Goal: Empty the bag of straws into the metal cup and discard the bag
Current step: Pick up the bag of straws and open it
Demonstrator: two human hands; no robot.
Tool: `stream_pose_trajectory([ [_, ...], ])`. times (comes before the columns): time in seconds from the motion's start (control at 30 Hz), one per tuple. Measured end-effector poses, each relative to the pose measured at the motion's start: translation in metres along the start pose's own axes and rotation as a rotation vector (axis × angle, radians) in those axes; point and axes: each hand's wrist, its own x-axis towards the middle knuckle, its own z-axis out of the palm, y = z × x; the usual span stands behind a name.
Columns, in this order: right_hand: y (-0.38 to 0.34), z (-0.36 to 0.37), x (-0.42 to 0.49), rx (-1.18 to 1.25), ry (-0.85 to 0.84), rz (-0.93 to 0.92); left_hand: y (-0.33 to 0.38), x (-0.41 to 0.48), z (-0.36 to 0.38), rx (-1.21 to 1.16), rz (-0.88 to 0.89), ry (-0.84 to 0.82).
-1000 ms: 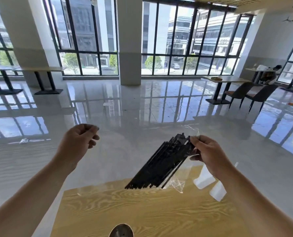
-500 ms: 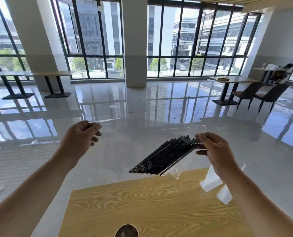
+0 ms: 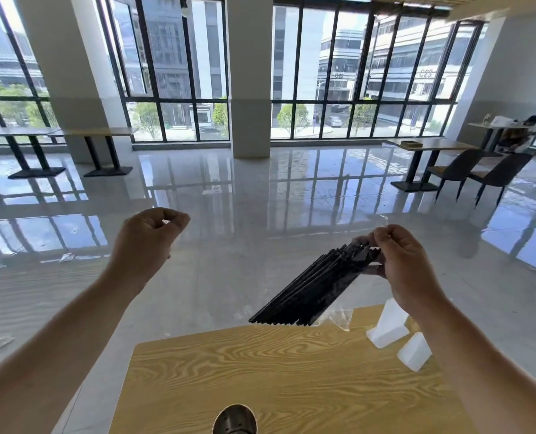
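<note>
Right at the bottom edge of the view, the metal cup [image 3: 234,420] sits on the wood-grain counter [image 3: 291,377], only its rim showing, so it's close to the person and well below the straws. Further out, the right hand [image 3: 407,267] is pinching the top end of the bag of straws [image 3: 315,292], thumb and fingers closed on the plastic and the straw tips, with the black bundle slanting down and left over the counter's far edge. A loose bit of clear film hangs past the lower ends. The left hand [image 3: 149,245] is curled up off to the side, fingertips pinched on what looks like a thin strip of clear plastic, can't say for sure. My guess: straws are light and stiff but will slide out fast, and the film is slick, so gripping the closed bottom corner while tipping seems safest. Two white blocks [image 3: 388,327] sit at the counter's right corner.
</note>
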Motion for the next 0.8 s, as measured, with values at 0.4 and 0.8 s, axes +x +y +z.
stream_pose_trajectory([
  [0.4, -0.025, 0.012, 0.007, 0.073, -0.044, 0.006, 0.002, -0.002, 0.005, -0.168, -0.089, 0.012],
  [0.8, -0.016, 0.016, 0.013, -0.048, 0.039, -0.042, 0.002, -0.002, 0.009, -0.219, -0.027, 0.047],
])
